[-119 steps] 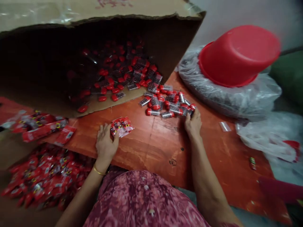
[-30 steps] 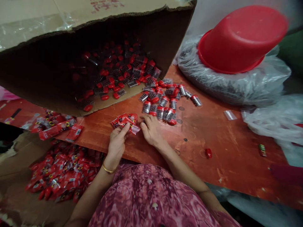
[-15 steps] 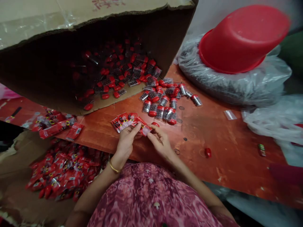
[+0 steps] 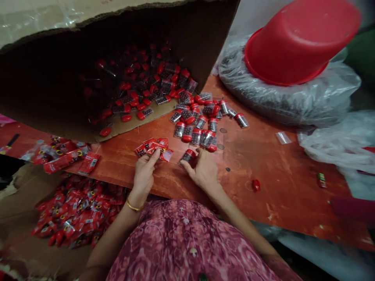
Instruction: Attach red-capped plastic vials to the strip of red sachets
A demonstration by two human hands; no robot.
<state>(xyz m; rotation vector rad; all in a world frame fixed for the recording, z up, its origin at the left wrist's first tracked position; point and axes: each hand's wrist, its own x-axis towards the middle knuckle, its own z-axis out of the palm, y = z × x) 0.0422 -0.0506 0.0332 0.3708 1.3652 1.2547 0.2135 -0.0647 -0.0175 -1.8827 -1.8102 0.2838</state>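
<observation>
My left hand point(image 4: 144, 175) pinches several fanned red printed packets point(image 4: 150, 145) above the table's front part. To its right, my right hand point(image 4: 203, 168) has its thumb and fingers round a small clear container with a red cap point(image 4: 188, 155). Just beyond my right hand lies a loose group of similar red-capped containers point(image 4: 196, 136), holding dark contents. Many more of them point(image 4: 142, 106) lie inside a large cardboard box tipped on its side point(image 4: 123, 127).
Red packets point(image 4: 66, 156) lie at the table's left edge, above a lower carton of filled red packets point(image 4: 79, 214). A red tub point(image 4: 299, 47) sits on a plastic-wrapped bundle point(image 4: 278, 101) at the back right. A red piece point(image 4: 256, 185) lies right.
My hands have moved apart. My right hand has let go of the packets and taken hold of a red-capped container. My left hand has shifted left with the packets.
</observation>
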